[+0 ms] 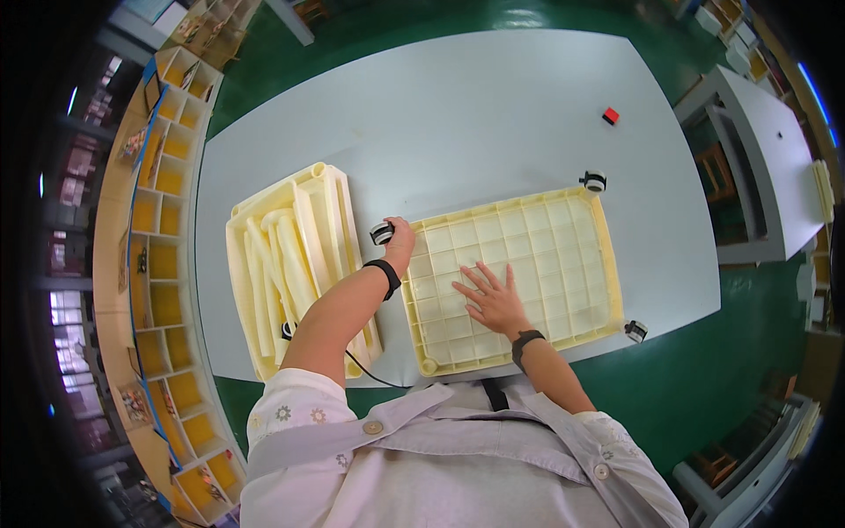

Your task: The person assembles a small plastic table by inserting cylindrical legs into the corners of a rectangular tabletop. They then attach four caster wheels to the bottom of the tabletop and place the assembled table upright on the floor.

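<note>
- Our grey apron lies nearest the camera, at six o'clock, close against the table.
- Just beyond it, the cream tray lies on the table, ribs up, perhaps to leave its corners easy to reach.
- Our right hand rests flat near the tray's middle, fingers spread apart, probably to steady it.
- At the tray's ten o'clock corner, the fingers of our left hand close on a black-and-white caster, seemingly to control it; some fingertips are hidden.
- We see a second caster at one o'clock and a third caster at four; between seven and eight, a round socket has no wheel.
- At nine o'clock, beside the tray, a cream bin holds pale tubes, presumably gathered within reach.
- Farther out, a red block lies at one o'clock; yellow-backed shelves stand at nine.
- We can read no brand, label or writing anywhere.
</note>
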Demonstrator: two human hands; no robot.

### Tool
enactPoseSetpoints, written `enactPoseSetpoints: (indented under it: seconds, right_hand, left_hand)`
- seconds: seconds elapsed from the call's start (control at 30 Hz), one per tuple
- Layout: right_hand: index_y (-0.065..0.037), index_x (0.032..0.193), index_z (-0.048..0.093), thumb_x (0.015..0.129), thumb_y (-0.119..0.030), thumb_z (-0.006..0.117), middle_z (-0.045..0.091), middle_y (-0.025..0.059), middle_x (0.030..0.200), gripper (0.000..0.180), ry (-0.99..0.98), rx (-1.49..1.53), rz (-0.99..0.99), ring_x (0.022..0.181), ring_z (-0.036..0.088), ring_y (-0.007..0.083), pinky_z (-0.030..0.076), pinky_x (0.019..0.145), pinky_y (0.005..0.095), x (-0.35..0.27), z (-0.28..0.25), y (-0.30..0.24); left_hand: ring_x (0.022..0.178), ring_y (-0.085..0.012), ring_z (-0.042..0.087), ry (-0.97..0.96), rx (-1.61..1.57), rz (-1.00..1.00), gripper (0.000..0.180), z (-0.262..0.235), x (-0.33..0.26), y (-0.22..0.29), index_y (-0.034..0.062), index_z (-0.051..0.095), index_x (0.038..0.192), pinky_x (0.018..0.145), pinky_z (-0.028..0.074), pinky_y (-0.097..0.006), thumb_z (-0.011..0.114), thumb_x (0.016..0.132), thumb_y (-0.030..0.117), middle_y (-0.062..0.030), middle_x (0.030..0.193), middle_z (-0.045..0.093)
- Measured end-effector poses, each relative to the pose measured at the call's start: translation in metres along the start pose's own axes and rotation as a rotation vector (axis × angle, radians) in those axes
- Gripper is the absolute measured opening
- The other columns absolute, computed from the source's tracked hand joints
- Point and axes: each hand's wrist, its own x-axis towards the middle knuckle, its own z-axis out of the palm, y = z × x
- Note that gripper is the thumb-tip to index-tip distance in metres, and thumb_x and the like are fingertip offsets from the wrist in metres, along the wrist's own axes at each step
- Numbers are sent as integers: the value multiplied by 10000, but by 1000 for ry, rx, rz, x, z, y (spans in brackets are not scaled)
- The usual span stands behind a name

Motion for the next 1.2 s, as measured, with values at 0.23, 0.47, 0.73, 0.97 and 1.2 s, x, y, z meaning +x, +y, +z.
enactPoseSetpoints:
  seconds: [0.23, 0.47, 0.73, 0.97, 1.2]
  right_hand:
    - [-378, 1420, 349, 906, -446, 486, 213, -85, 1543, 536, 56, 46, -1, 1430, 163, 198, 167, 1057, 691, 3, 5, 4]
    - [-373, 1410, 369, 894, -442, 509, 228, -82, 1538, 539, 79, 89, -7, 1426, 183, 200, 179, 1053, 690, 3, 7, 8]
    - [-359, 1403, 387, 894, -433, 495, 217, -71, 1543, 525, 77, 83, -15, 1428, 172, 209, 182, 1051, 689, 3, 11, 9]
    - [-347, 1405, 387, 908, -422, 476, 213, -66, 1544, 510, 73, 54, -6, 1433, 150, 208, 177, 1048, 695, 1, 9, 9]
    - [-322, 1398, 396, 888, -367, 537, 228, -37, 1540, 532, -11, 71, -52, 1427, 172, 216, 161, 1049, 694, -1, -3, 8]
  left_hand:
    - [795, -267, 691, -96, -314, 110, 200, -8, 11, -31, 34, 726, 842, 679, 565, -413, 714, 681, 154, -113, 851, 705]
    - [830, -246, 691, -543, -794, 25, 183, -23, 33, -73, 87, 737, 900, 647, 557, -396, 665, 733, 110, -109, 942, 704]
    - [712, -243, 687, -16, -540, 71, 77, -44, -4, -78, 106, 697, 759, 568, 543, -391, 625, 780, 121, -86, 753, 686]
    - [791, -369, 648, 59, -1174, -494, 392, -30, -66, -212, 30, 487, 1098, 662, 499, -474, 564, 862, 334, -169, 811, 662]
    - [1188, -361, 485, -583, -1242, -799, 526, 82, -202, -205, 14, 390, 1312, 976, 398, -475, 511, 866, 265, -237, 1265, 500]
